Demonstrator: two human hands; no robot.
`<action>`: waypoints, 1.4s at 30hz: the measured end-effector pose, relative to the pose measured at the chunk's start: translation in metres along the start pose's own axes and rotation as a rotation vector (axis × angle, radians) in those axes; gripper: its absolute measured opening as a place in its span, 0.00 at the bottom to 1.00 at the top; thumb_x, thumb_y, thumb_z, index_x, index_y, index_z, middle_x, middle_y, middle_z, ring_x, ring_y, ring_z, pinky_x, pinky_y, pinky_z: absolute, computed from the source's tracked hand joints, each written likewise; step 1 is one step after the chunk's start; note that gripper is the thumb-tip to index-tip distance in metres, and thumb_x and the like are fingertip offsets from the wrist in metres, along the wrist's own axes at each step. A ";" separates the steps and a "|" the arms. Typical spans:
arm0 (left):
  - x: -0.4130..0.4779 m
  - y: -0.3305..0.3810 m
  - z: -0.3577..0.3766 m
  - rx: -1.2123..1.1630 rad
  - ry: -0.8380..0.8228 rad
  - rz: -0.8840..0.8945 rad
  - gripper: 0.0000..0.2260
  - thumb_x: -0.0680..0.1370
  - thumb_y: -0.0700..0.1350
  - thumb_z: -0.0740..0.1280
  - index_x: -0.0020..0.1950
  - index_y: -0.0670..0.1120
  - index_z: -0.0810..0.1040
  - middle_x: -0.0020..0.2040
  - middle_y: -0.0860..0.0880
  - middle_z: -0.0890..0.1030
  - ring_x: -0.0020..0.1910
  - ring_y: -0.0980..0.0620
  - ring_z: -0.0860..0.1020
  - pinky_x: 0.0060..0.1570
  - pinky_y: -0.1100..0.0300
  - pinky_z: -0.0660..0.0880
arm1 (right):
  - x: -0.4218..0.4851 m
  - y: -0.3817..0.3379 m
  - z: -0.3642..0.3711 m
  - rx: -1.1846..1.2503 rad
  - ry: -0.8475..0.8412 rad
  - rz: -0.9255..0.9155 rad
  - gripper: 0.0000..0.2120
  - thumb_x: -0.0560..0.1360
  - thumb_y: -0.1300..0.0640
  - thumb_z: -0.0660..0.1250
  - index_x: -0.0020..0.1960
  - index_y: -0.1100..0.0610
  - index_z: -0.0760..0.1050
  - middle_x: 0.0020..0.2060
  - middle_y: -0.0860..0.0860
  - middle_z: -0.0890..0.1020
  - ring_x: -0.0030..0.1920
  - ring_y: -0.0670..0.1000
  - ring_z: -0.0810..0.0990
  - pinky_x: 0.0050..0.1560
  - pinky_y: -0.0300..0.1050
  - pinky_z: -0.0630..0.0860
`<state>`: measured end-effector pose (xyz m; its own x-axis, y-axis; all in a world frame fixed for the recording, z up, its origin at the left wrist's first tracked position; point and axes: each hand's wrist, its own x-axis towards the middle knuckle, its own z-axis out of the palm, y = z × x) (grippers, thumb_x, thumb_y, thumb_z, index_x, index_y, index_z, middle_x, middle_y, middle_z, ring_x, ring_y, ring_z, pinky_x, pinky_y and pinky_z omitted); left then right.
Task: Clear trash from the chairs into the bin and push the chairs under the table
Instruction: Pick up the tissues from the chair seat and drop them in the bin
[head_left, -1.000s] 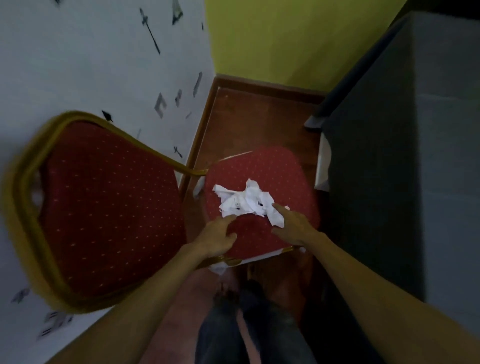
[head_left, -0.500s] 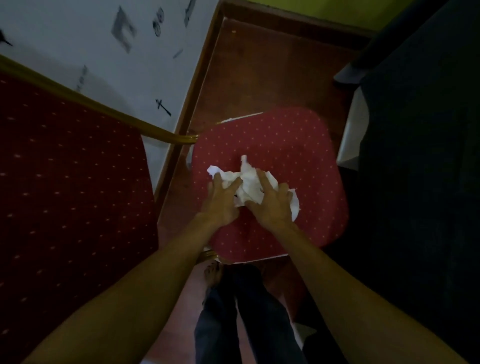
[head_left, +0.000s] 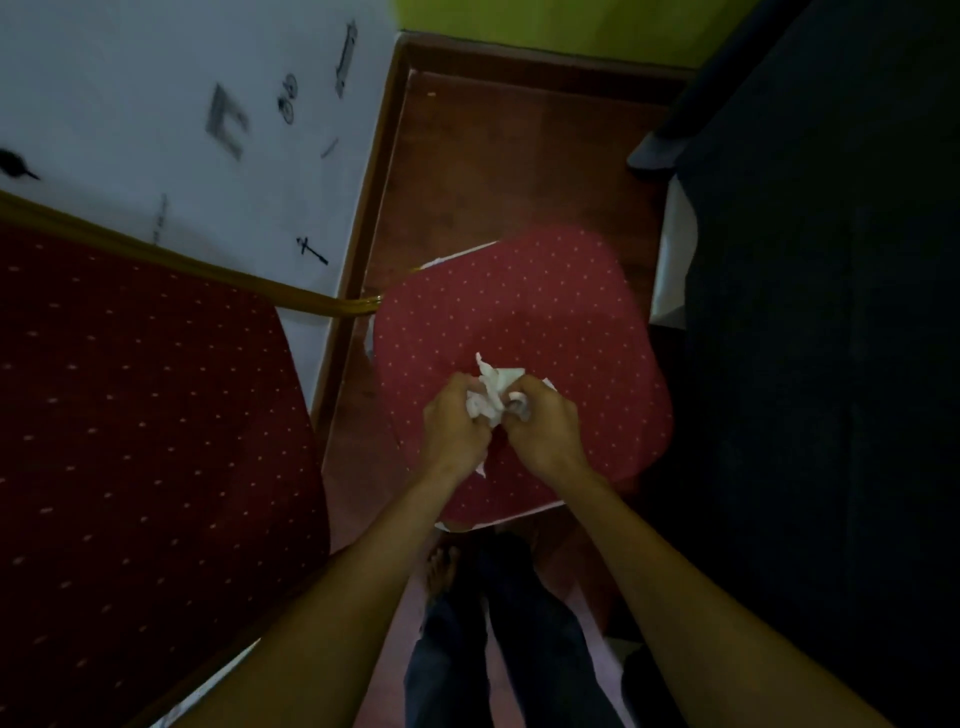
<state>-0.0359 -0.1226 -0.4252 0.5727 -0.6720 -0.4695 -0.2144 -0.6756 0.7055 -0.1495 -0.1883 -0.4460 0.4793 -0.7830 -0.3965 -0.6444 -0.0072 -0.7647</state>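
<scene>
A wad of crumpled white paper (head_left: 491, 397) is squeezed between both my hands above the red dotted seat (head_left: 545, 322) of a chair. My left hand (head_left: 453, 428) grips its left side and my right hand (head_left: 543, 428) grips its right side, fingers curled around it. Most of the paper is hidden inside my fists; only its top sticks out. The chair's red padded back (head_left: 140, 441) with its gold frame (head_left: 291, 299) fills the left of the view. No bin is in sight.
A table under a dark cloth (head_left: 831, 338) stands close on the right of the seat. A white wall (head_left: 182, 119) with black marks runs on the left, a wooden skirting along the red-brown floor (head_left: 519, 156). My legs (head_left: 498, 639) stand just before the seat.
My hands closed in from both sides of the spread paper and bunched it into a tight wad. The camera moved closer over the seat.
</scene>
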 end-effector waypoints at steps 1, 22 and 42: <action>-0.008 0.006 -0.005 -0.035 -0.007 -0.003 0.12 0.75 0.40 0.68 0.58 0.49 0.76 0.50 0.51 0.83 0.43 0.57 0.79 0.34 0.75 0.71 | -0.006 -0.005 -0.006 0.026 0.007 -0.004 0.12 0.75 0.69 0.67 0.49 0.53 0.81 0.41 0.43 0.81 0.42 0.45 0.80 0.38 0.26 0.71; -0.249 0.103 -0.112 0.203 -0.353 0.527 0.17 0.74 0.39 0.68 0.60 0.55 0.82 0.46 0.62 0.83 0.43 0.68 0.79 0.41 0.80 0.71 | -0.293 -0.118 -0.096 0.017 0.354 0.022 0.15 0.74 0.59 0.72 0.61 0.54 0.78 0.55 0.54 0.82 0.55 0.54 0.81 0.56 0.50 0.79; -0.533 0.163 0.173 0.396 -0.949 0.813 0.17 0.74 0.40 0.70 0.62 0.51 0.81 0.58 0.50 0.84 0.55 0.52 0.80 0.51 0.64 0.74 | -0.617 0.093 -0.218 0.317 1.052 0.482 0.18 0.68 0.56 0.76 0.53 0.50 0.72 0.44 0.46 0.78 0.41 0.41 0.76 0.36 0.33 0.67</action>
<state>-0.5135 0.0728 -0.1516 -0.5712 -0.7681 -0.2895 -0.5420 0.0880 0.8358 -0.6351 0.1584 -0.1615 -0.5879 -0.7887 -0.1799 -0.3775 0.4642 -0.8013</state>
